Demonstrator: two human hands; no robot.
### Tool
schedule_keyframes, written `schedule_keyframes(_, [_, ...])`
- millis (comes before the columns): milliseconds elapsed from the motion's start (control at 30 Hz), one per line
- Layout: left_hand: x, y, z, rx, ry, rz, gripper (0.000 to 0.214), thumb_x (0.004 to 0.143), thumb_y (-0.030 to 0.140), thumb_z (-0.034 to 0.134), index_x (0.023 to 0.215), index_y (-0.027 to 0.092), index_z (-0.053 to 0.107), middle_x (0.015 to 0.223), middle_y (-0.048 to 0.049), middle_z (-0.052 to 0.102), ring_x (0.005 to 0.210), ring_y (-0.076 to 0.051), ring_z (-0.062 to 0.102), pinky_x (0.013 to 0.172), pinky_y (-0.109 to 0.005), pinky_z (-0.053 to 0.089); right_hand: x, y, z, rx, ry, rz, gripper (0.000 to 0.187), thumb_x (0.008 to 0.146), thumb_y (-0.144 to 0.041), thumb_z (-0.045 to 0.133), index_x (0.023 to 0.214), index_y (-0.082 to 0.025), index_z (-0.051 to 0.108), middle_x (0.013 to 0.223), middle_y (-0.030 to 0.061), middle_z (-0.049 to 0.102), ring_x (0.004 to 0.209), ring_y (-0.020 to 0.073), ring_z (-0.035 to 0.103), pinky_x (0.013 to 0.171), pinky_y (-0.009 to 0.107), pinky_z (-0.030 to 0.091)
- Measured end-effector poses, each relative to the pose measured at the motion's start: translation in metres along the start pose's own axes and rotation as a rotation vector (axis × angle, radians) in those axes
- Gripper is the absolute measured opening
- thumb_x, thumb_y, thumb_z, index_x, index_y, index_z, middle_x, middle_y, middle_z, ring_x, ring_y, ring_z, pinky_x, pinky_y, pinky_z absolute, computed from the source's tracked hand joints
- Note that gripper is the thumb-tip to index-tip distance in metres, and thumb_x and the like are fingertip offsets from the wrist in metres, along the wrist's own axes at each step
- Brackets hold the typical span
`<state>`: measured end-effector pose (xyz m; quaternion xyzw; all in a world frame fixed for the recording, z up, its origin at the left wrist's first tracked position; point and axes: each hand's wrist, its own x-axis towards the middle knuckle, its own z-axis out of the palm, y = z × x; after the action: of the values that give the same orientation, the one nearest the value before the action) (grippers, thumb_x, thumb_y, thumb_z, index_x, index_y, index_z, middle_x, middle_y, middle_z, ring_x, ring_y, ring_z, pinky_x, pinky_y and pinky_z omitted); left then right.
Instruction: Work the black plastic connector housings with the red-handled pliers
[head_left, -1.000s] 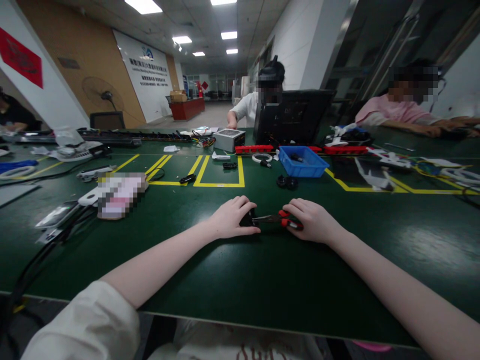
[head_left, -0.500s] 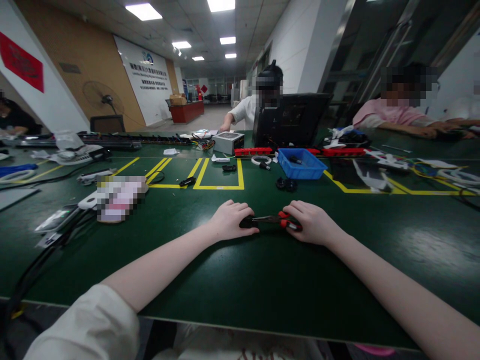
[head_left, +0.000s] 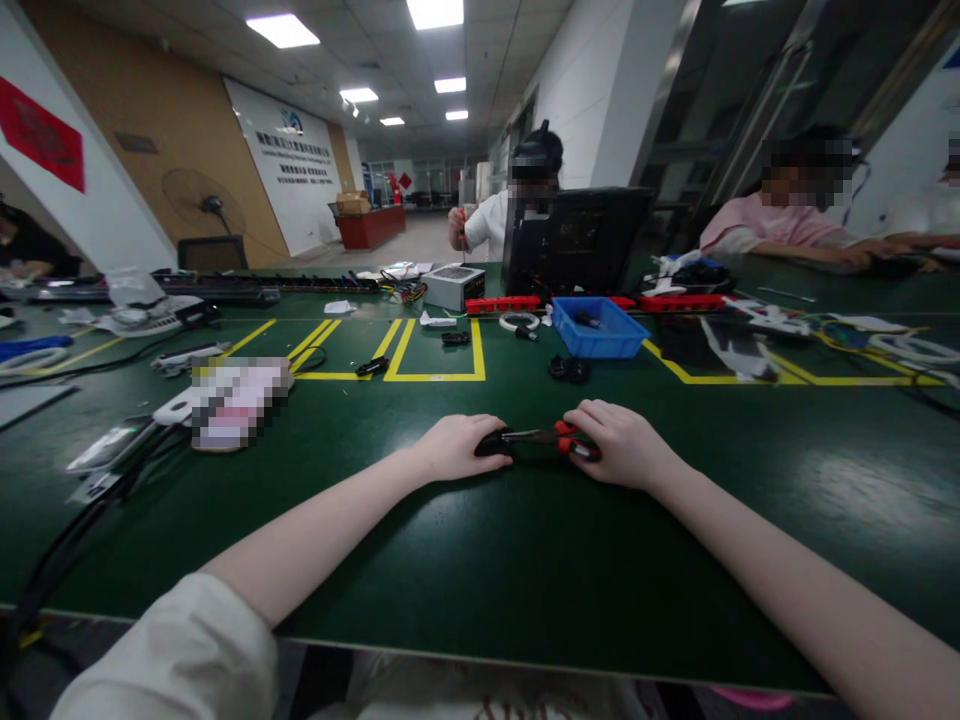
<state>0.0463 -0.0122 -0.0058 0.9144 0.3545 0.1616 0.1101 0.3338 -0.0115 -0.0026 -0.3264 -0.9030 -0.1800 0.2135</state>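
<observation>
Both my hands rest on the green table (head_left: 480, 580) near its middle. My right hand (head_left: 626, 445) is closed around the red handles of a pair of pliers (head_left: 544, 437), whose dark jaws point left. My left hand (head_left: 457, 447) is curled over a small black part (head_left: 489, 444) at the pliers' tip. The jaws meet that part; most of it is hidden under my fingers.
A blue bin (head_left: 600, 327), a grey power supply box (head_left: 453, 286), a black computer case (head_left: 574, 242), red strips and cables lie at the back. Yellow tape lines (head_left: 435, 376) mark the table. A pixelated object (head_left: 236, 402) and cables lie left. Other people sit across the table.
My hands and the pliers have barely moved. The view has shifted slightly. The person across the table has raised a hand holding a tool.
</observation>
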Motion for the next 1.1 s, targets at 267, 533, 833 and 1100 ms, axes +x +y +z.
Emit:
schedule_keyframes(267, [-0.0009, 0.0012, 0.0008, 0.049, -0.006, 0.025, 0.036, 0.092, 0.050, 0.057, 0.110, 0.019, 0.060, 0.100, -0.0045, 0.068, 0.085, -0.020, 0.066, 0.070, -0.029, 0.049, 0.0023, 0.0008, -0.0022, 0.031, -0.013, -0.017, 0.028, 0.078, -0.026, 0.061, 0.104, -0.016, 0.063, 0.097, 0.0117, 0.067, 0.083, 0.0233, 0.062, 0.072, 0.035, 0.050])
schedule_keyframes(533, [-0.0014, 0.0018, -0.0009, 0.061, -0.002, 0.052, 0.036, 0.094, 0.051, 0.054, 0.106, 0.018, 0.061, 0.098, -0.0047, 0.066, 0.083, -0.019, 0.065, 0.068, -0.028, 0.046, 0.0012, 0.0016, -0.0007, -0.042, 0.003, -0.040, 0.033, 0.080, -0.028, 0.060, 0.110, -0.013, 0.062, 0.102, 0.0136, 0.066, 0.088, 0.0249, 0.060, 0.075, 0.037, 0.047])
schedule_keyframes(833, [-0.0012, 0.0002, -0.0004, 0.081, -0.007, 0.063, 0.038, 0.097, 0.052, 0.049, 0.107, 0.018, 0.061, 0.097, -0.0044, 0.065, 0.082, -0.018, 0.063, 0.067, -0.027, 0.045, 0.0000, 0.0003, 0.0009, -0.082, 0.017, -0.026, 0.032, 0.081, -0.027, 0.060, 0.110, -0.013, 0.063, 0.102, 0.0133, 0.066, 0.088, 0.0237, 0.058, 0.075, 0.035, 0.043])
schedule_keyframes(1100, [-0.0003, -0.0004, -0.0022, 0.049, -0.050, 0.067, 0.038, 0.096, 0.053, 0.050, 0.108, 0.018, 0.060, 0.098, -0.0053, 0.063, 0.081, -0.018, 0.063, 0.067, -0.026, 0.044, -0.0014, 0.0007, 0.0016, -0.087, 0.066, -0.051, 0.031, 0.080, -0.023, 0.061, 0.109, -0.012, 0.063, 0.102, 0.0131, 0.066, 0.088, 0.0236, 0.057, 0.074, 0.035, 0.043])
